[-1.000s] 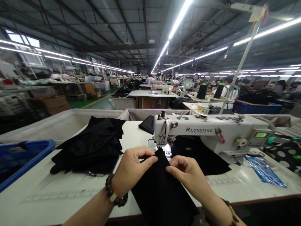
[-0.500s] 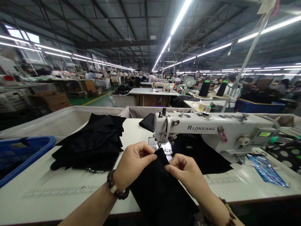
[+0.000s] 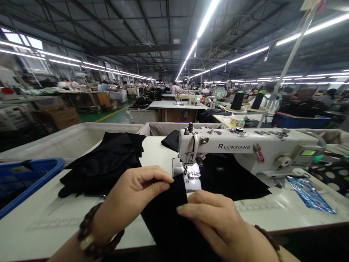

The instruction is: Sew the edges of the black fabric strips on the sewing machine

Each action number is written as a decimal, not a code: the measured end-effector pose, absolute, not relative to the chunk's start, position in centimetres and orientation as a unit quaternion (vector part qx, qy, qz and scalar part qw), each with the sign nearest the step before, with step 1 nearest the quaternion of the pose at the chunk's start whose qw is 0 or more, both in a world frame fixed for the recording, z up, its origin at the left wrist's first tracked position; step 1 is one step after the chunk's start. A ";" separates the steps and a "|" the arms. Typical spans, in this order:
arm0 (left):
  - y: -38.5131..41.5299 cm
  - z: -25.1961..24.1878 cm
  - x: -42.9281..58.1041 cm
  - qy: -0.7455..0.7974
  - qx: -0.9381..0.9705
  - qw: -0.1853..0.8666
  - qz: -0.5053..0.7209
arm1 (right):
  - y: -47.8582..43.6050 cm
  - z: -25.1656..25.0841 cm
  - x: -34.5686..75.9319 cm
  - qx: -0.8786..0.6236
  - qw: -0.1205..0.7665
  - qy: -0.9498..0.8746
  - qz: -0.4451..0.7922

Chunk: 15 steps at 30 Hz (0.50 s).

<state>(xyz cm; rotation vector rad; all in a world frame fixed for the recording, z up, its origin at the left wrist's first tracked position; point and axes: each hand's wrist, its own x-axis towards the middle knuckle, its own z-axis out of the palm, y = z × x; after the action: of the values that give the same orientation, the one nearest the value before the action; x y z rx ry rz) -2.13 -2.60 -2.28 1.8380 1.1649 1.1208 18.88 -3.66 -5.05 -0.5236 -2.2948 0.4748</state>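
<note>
A long black fabric piece [image 3: 166, 214] runs from the presser foot area of a white sewing machine [image 3: 218, 145] down over the table's front edge. My left hand [image 3: 139, 193] pinches its left edge between thumb and fingers, just short of the needle. On the right edge, a bit nearer to me, my right hand [image 3: 215, 214] grips the same piece, thumb and index finger pressed together. The metal needle plate [image 3: 193, 182] shows lit up beside the fabric's top end. Further black fabric with a small label [image 3: 231, 182] lies under the machine arm.
A pile of black fabric pieces [image 3: 106, 163] lies left on the white table [image 3: 60, 240]. Beyond the left edge is a blue basket [image 3: 51, 163]. A blue plastic packet [image 3: 311, 194] lies at right. Grey cloth-lined bins [image 3: 117, 128] border the back; thread cones [image 3: 238, 102] stand behind.
Both hands have come lower and nearer to me, the left one also leftward. The fabric's top edge now lies flatter beside the needle plate, which shows more.
</note>
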 end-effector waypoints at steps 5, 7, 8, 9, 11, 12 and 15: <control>-2.5 -0.5 -3.1 0.449 0.760 0.292 0.369 | -4.0 -4.1 18.5 -0.157 0.273 -0.947 0.059; -0.5 -2.1 -2.7 0.458 0.770 0.312 0.317 | -2.8 -6.5 18.3 -0.156 0.298 -0.942 0.013; 0.9 -3.5 -2.2 0.466 0.773 0.319 0.290 | -1.9 -8.3 18.2 -0.173 0.308 -0.935 -0.004; 2.4 -5.2 -1.7 0.476 0.774 0.323 0.264 | -0.9 -10.2 18.2 -0.205 0.307 -0.929 -0.017; 5.3 -9.1 -0.4 0.501 0.787 0.285 0.222 | 1.3 -13.8 18.3 -0.281 0.239 -0.929 0.001; 6.6 -10.9 0.3 0.505 0.790 0.278 0.207 | 2.4 -15.2 18.5 -0.314 0.189 -0.930 0.000; 9.5 -14.9 1.9 0.508 0.805 0.249 0.182 | 5.1 -17.5 19.0 -0.356 0.102 -0.929 -0.005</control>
<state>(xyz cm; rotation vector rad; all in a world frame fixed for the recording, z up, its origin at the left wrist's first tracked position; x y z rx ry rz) 1.89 9.49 -14.95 2.1919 1.3836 0.4945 18.95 5.09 -17.55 -1.0512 -2.7431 -0.0157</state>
